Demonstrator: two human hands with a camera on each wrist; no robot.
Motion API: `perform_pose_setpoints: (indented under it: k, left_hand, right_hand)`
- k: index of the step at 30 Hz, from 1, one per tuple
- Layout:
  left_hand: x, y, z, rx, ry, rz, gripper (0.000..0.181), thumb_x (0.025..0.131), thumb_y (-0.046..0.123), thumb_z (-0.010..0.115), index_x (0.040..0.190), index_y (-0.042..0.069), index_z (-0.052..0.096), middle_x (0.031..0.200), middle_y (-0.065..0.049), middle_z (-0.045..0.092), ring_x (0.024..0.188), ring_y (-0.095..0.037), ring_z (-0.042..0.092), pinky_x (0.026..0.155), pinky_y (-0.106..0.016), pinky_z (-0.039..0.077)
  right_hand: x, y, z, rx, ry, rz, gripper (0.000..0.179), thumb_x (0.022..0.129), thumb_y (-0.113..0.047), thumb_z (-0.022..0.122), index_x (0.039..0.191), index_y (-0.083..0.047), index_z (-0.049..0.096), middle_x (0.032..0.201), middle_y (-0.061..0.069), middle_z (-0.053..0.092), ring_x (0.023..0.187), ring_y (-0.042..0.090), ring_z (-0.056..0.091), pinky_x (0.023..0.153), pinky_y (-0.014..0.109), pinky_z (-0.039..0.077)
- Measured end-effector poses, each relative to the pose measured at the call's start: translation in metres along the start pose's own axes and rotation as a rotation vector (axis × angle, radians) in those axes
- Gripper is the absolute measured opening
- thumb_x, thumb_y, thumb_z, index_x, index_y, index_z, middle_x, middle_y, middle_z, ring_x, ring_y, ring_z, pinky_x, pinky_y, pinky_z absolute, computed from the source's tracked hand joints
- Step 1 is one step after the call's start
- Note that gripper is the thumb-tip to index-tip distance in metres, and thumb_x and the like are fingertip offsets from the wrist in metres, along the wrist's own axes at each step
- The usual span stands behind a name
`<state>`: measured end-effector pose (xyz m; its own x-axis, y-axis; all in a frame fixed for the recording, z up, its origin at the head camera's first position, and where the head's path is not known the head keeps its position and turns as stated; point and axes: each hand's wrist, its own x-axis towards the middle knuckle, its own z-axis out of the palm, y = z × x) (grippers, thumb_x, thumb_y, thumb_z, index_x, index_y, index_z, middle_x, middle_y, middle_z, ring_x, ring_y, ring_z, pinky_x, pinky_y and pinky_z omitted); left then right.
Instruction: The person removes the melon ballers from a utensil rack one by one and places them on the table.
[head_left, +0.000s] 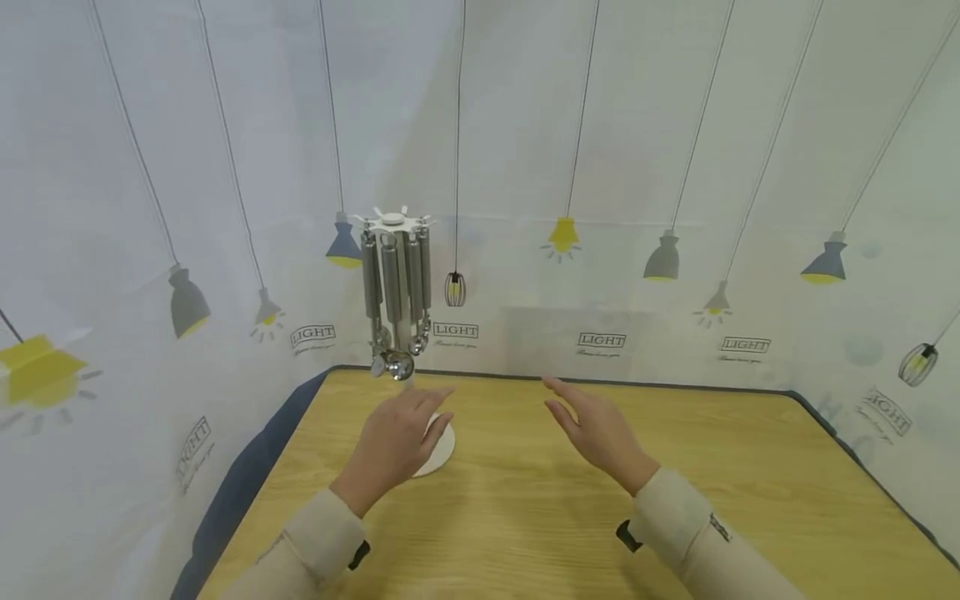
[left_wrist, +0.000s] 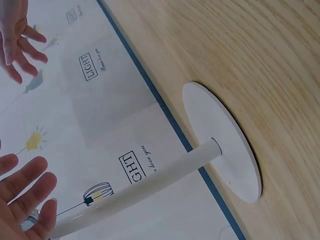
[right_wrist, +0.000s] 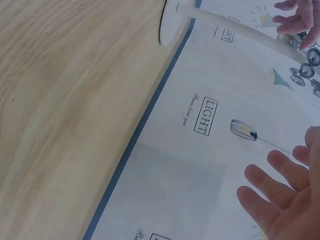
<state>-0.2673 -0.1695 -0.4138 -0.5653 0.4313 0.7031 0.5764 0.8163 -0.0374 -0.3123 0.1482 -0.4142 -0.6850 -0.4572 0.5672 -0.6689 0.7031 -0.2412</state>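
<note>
A white stand with a round base point(left_wrist: 235, 155) and a slim pole point(left_wrist: 150, 182) stands on the table's left part. From its spoked top point(head_left: 393, 220) hang several metal spoons point(head_left: 397, 287), thick grey handles up and shiny round bowls down. My left hand point(head_left: 397, 442) is held up before the stand, hiding part of its base in the head view; its fingers are extended and hold nothing. To the right, my right hand point(head_left: 600, 429) hovers over the table with relaxed, spread fingers, also holding nothing. The two palms roughly face each other.
The light wooden table point(head_left: 510, 517) has a dark blue edge. Behind and beside it hangs a white cloth point(head_left: 510, 125) printed with lamps and the word LIGHT. Each wrist carries a black strap below a cream sleeve point(head_left: 675, 517).
</note>
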Motion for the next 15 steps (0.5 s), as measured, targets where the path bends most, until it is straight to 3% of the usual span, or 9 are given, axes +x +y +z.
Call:
perform_pose_setpoints:
  k: [3, 6, 8, 11, 15]
  left_hand:
    - [-0.001, -0.003, -0.003, 0.012, 0.019, -0.025, 0.037, 0.096, 0.024, 0.072, 0.131, 0.011, 0.067, 0.094, -0.001, 0.074, 0.066, -0.011, 0.063, 0.050, -0.025, 0.045]
    - [-0.005, -0.007, -0.007, 0.025, 0.048, -0.042, 0.035, 0.092, 0.023, 0.076, 0.125, 0.012, 0.070, 0.086, 0.000, 0.073, 0.059, -0.009, 0.057, 0.045, -0.021, 0.036]
    - [-0.006, -0.010, -0.010, 0.027, 0.073, -0.040, 0.032, 0.091, 0.022, 0.076, 0.121, 0.011, 0.072, 0.087, -0.001, 0.074, 0.059, -0.009, 0.057, 0.044, -0.020, 0.035]
    - [-0.005, -0.013, -0.014, 0.016, 0.116, -0.033, 0.027, 0.091, 0.021, 0.075, 0.116, 0.010, 0.073, 0.093, -0.003, 0.074, 0.064, -0.012, 0.061, 0.045, -0.022, 0.040]
    - [-0.001, -0.015, -0.019, -0.027, 0.179, -0.029, 0.024, 0.091, 0.017, 0.075, 0.113, 0.006, 0.073, 0.096, -0.007, 0.072, 0.074, -0.018, 0.065, 0.049, -0.027, 0.048]
  right_hand:
    - [0.006, -0.007, 0.002, 0.044, 0.004, 0.005, 0.041, 0.104, -0.021, 0.061, 0.144, -0.013, 0.058, 0.116, 0.008, 0.074, 0.041, 0.003, 0.026, 0.051, 0.027, 0.040]
    - [0.010, -0.014, 0.007, 0.091, -0.007, 0.004, 0.039, 0.105, -0.022, 0.059, 0.144, -0.013, 0.058, 0.115, 0.008, 0.074, 0.041, -0.003, 0.018, 0.050, 0.024, 0.037]
    - [0.011, -0.018, 0.011, 0.111, -0.004, 0.003, 0.038, 0.106, -0.022, 0.058, 0.143, -0.013, 0.059, 0.116, 0.009, 0.074, 0.042, -0.004, 0.024, 0.056, 0.025, 0.042]
    - [0.015, -0.022, 0.013, 0.120, 0.022, -0.007, 0.037, 0.105, -0.020, 0.059, 0.142, -0.012, 0.060, 0.113, 0.009, 0.075, 0.049, 0.000, 0.047, 0.062, 0.030, 0.047]
    - [0.025, -0.025, 0.010, 0.123, 0.057, -0.044, 0.036, 0.104, -0.018, 0.061, 0.139, -0.011, 0.062, 0.110, 0.007, 0.075, 0.077, 0.013, 0.071, 0.069, 0.036, 0.056]
